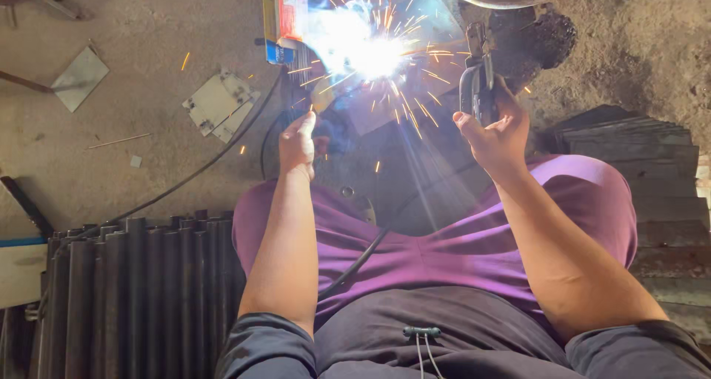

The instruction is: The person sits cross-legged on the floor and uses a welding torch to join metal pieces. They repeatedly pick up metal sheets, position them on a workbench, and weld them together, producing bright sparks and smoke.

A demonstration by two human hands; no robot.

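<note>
My right hand (495, 136) grips a dark electrode holder (476, 82) whose tip points left into a bright white arc (363, 49) that throws orange sparks in all directions. My left hand (298, 143) is closed on the edge of a dark shield-like plate (337, 131) just below the arc. The metal under the arc is washed out by glare. A black cable (355, 264) runs down across my purple-clad lap from the work area.
A stack of dark steel tubes (133, 290) lies at lower left, and flat steel bars (652, 194) are piled at right. Small metal plates (220, 103) and a grey plate (80, 77) lie on the dirt floor. A box of electrodes (285, 16) stands behind the arc.
</note>
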